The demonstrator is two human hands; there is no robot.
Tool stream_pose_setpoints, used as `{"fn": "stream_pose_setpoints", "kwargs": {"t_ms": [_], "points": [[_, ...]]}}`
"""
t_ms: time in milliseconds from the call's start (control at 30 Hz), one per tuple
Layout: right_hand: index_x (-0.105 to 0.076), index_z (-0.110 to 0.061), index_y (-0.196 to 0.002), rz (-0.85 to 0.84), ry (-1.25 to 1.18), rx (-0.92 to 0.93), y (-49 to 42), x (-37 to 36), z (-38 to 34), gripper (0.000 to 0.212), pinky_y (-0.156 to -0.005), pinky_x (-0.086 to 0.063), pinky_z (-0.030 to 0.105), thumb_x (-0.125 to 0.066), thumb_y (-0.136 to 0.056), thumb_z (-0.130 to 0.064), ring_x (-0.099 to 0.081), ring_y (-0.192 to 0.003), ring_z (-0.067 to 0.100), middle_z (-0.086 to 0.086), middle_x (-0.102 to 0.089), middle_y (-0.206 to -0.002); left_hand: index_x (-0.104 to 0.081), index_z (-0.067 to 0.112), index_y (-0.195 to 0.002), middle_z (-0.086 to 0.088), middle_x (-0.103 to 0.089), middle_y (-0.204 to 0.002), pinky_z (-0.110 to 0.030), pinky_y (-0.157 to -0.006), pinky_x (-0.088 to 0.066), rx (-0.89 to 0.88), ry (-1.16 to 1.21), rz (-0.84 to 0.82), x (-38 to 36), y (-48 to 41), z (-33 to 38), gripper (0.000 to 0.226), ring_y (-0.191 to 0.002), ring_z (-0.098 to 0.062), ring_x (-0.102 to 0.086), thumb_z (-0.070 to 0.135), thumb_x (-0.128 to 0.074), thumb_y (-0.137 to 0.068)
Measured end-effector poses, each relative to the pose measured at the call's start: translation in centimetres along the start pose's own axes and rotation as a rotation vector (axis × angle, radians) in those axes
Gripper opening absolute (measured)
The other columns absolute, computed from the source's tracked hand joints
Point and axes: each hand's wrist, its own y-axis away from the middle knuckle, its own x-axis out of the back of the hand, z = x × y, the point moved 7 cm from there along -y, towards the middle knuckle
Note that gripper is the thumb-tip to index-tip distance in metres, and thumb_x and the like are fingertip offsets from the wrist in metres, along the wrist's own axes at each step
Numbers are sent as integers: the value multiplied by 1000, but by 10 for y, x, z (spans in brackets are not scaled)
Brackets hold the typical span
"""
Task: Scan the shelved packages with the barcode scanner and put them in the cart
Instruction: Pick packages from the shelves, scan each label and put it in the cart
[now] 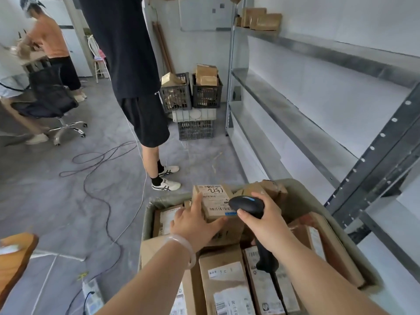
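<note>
Grey-floored stockroom, with tall metal shelving along the right of the frame, mostly bare apart from a few brown packages on the top shelf at upper right. At lower centre, a cart is packed with cardboard parcels. The hands are apart, each on its own thing. The left hand holds a labelled package propped on the pile at the cart's far end. The right hand grips a black barcode scanner, its head just beside the package's label. Held this close, the scanner may miss the code or read a neighbouring label. The propped package could slide off the heap if released carelessly. Loose cables cross the floor at left, a likely snag for the wheels.
</note>
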Motion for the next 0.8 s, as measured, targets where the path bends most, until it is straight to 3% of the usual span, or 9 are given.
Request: {"fn": "stream_pose_setpoints", "kwargs": {"t_ms": [133, 267, 367, 433, 567, 700, 800], "points": [[-38, -34, -136, 8, 5, -3, 0, 2, 3, 58, -52, -45, 10, -70, -88, -33, -51, -84, 0, -22, -46, -105, 9, 35, -154, 0, -27, -160, -50, -118, -16, -10, -102, -59, -3, -3, 4, 99, -150, -31, -14, 82, -39, -81], [-40, -29, -138, 35, 2, 17, 1, 4, 2, 60, -84, -44, 17, -71, -87, -29, -48, -105, 6, -31, -36, -97, 5, 35, -155, 0, -23, -160, -51, -118, -17, -12, -94, -73, 0, -7, 4, 98, -148, -29, -17, 79, -43, -81], [-38, -31, -137, 35, 9, 23, 4, 5, 2, 60, -76, -43, 11, -70, -88, -30, -47, -106, 5, -31, -38, -100, 0, 34, -155, 2, -27, -158, -51, -118, -21, -20, -6, -62, -1, -9, 3, 97, -145, -27, -26, 73, -49, -81], [-36, -33, -138, 24, 11, 29, 5, 5, 2, 61, -74, -43, 10, -70, -87, -33, -48, -107, 5, -20, -47, -112, -2, 34, -155, 4, -32, -155, -51, -118, -23, -47, 45, -32, -1, -8, 6, 96, -142, -23, -33, 70, -52, -82], [-34, -36, -139, 52, 5, 26, 8, 10, 4, 63, -84, -55, 24, -70, -87, -35, -52, -109, 9, -11, -47, -120, -11, 36, -154, 7, -44, -148, -49, -112, -34, -78, 92, 22, 0, -6, 8, 88, -132, -20, -47, 69, -53, -84], [-34, -41, -132, 55, -15, 38, 11, 7, 2, 60, -59, -59, 26, -72, -86, -33, -63, -98, 19, -18, -45, -109, -13, 39, -149, 8, -57, -135, -52, -114, -29, -44, 92, -73, -11, 0, -4, 78, -117, -23, -58, 72, -46, -87], [-36, -39, -133, 46, 4, 54, 12, 2, 2, 61, -78, -61, 38, -73, -85, -30, -59, -106, 17, -26, -39, -102, -9, 38, -149, 5, -55, -137, -54, -118, -18, -28, 6, -80, -13, 2, -11, 81, -129, -27, -49, 74, -45, -86]]}}
